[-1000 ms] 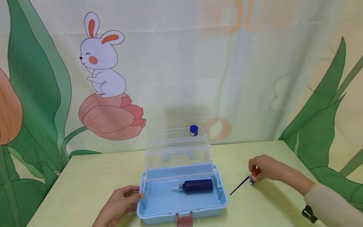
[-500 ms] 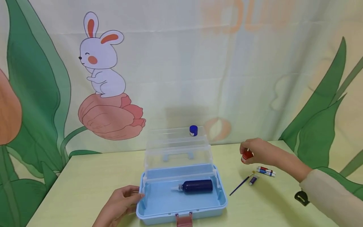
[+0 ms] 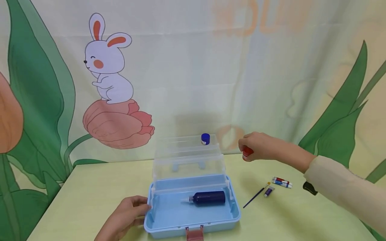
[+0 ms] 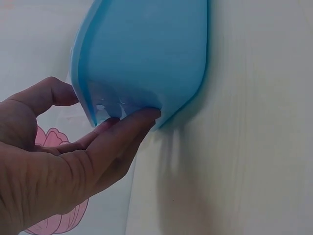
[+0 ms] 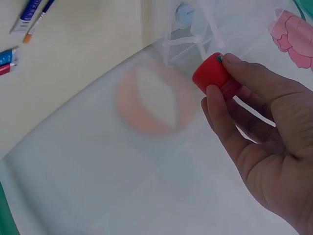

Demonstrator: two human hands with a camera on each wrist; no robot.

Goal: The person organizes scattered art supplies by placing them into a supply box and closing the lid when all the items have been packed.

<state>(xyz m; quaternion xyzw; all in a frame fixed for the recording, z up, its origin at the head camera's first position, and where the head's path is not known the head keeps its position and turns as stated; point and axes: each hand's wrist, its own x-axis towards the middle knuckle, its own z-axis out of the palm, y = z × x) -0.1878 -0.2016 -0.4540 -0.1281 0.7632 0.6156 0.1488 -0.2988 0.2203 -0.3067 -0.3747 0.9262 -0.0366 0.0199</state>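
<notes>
Jar, round, red plastic: pinched in my right hand, raised right of and behind the rectangular light-blue plastic box. I judge it light, rigid, slick; grip its sides. Left hand: loose-fingered, touching the box's left end.

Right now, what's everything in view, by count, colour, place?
Backdrop: 1, pale, printed, behind
Table: 1, yellowish, below
Storage box: 1, light blue, on table
Clear section: 1, colourless, box rear
Clasp: 1, pinkish, box front
Bottle: 1, dark blue, in box
Blue jar: 1, blue, at clear section
Red jar: 1, red, held aloft
Paintbrush: 1, blue, right of box
Purple tube: 1, purple, by paintbrush
Small tubes: 2, red, blue, by purple tube
Black item: 1, black, right
Left hand: 1, at box's left
Right hand: 1, holding red jar
Sleeve: 1, cream, right
</notes>
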